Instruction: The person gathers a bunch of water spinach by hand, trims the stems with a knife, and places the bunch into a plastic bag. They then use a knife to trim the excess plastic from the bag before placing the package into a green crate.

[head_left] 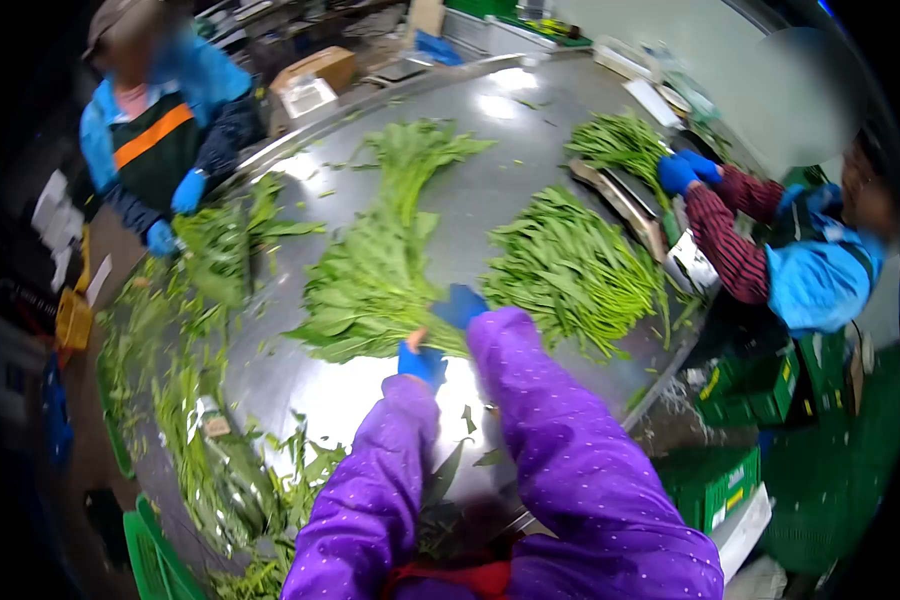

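Both my hands wear blue gloves and are at the near end of a long pile of leafy greens (370, 270) on the metal table. My left hand (420, 360), with a bare fingertip showing, is closed at the near edge of the leaves and stems. My right hand (459, 306) is smeared by motion beside the stem ends at the pile's right side, and its fingers do not show clearly. A second heap of leafy greens (570, 265) lies just right of my right hand, with its stems toward the lower right.
The round metal table (470, 190) carries scattered leaves and bagged greens (235, 490) at the left. One co-worker (160, 130) handles greens at the far left; another (770, 240) holds a bunch over a scale (625, 205) at right. Green crates (710, 480) stand lower right.
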Demonstrator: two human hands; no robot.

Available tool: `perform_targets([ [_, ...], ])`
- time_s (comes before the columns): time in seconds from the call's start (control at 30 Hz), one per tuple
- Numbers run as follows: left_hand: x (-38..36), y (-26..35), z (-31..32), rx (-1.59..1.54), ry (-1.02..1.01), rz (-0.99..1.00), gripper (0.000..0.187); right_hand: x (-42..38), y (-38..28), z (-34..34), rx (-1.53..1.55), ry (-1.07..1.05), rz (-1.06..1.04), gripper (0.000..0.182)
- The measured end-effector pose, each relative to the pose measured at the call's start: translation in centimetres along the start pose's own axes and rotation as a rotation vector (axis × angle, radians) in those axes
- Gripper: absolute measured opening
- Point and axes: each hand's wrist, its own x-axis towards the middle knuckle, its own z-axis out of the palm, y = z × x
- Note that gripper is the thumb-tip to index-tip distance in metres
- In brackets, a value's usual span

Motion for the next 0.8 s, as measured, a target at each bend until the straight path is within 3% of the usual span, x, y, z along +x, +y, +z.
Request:
perform_targets([
  [0.07,0.3,0.1,-0.3,-0.213,-0.119,-0.094,0.045,-0.7,-1.1,-0.6,0.029,-0.111,-0.008,0.078],
  [0.1,-3.4,1.2,3.4,-0.348,-0.248,-0.098,0.041,-0.4,-0.7,0.2,0.124,-0.124,-0.024,0.076],
  [0.2,-2.3,1.5,2.3,-0.217,-0.348,-0.094,0.043,-0.7,-1.7,0.8,0.217,-0.239,-0.013,0.076],
  [0.37,-6.7,2.4,4.6,0.101,-0.047,0.086,0.042,-5.3,-4.2,0.4,0.494,-0.234,-0.081,0.063],
  [0.47,-9.5,1.6,4.5,0.122,-0.145,0.228,0.039,-11.3,-6.3,-2.5,0.642,-0.136,-0.144,0.058],
  [0.6,-15.2,-2.3,6.0,0.152,-0.103,0.392,0.044,-18.3,-6.2,-5.6,0.539,0.041,-0.305,0.052],
  [0.7,-19.4,-5.5,6.7,0.321,-0.177,0.350,0.041,-23.0,-3.2,-7.2,0.484,0.085,-0.439,0.050],
  [0.8,-18.0,-14.9,-2.3,0.410,-0.332,0.317,0.039,-28.4,-0.1,-11.2,0.405,-0.036,-0.397,0.055],
])
